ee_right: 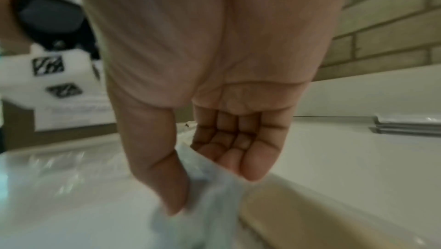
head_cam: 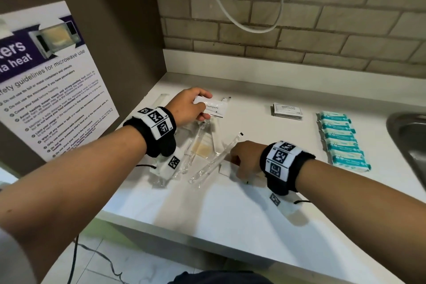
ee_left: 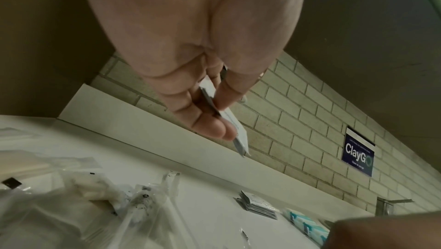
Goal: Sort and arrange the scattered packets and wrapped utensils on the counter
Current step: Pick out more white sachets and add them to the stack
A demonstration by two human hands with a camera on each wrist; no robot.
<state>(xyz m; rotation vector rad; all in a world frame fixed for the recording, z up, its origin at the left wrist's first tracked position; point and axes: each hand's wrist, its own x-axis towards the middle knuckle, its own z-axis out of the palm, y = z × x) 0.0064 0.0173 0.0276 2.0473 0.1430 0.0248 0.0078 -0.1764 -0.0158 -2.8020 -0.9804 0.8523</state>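
My left hand point(head_cam: 200, 108) hovers over the back left of the white counter point(head_cam: 230, 210) and pinches a thin stack of white toothpaste packets point(head_cam: 213, 108) between thumb and fingers; in the left wrist view the left hand point(ee_left: 224, 119) grips those packets point(ee_left: 238, 136) edge-on. Below it lies a heap of clear-wrapped utensils point(head_cam: 196, 152). My right hand point(head_cam: 232, 160) is lower, at the end of a long clear-wrapped utensil point(head_cam: 214, 161) beside a small white packet point(head_cam: 224, 170). In the blurred right wrist view the right hand point(ee_right: 210, 187) pinches a clear plastic wrapper point(ee_right: 214, 192) with thumb and curled fingers.
A stack of grey sachets point(head_cam: 288, 111) sits mid-back. A row of teal packets point(head_cam: 343, 140) lies to the right, beside a steel sink point(head_cam: 412, 145). A microwave poster point(head_cam: 53, 80) covers the left wall. Cables point(head_cam: 230, 14) hang on the brick wall.
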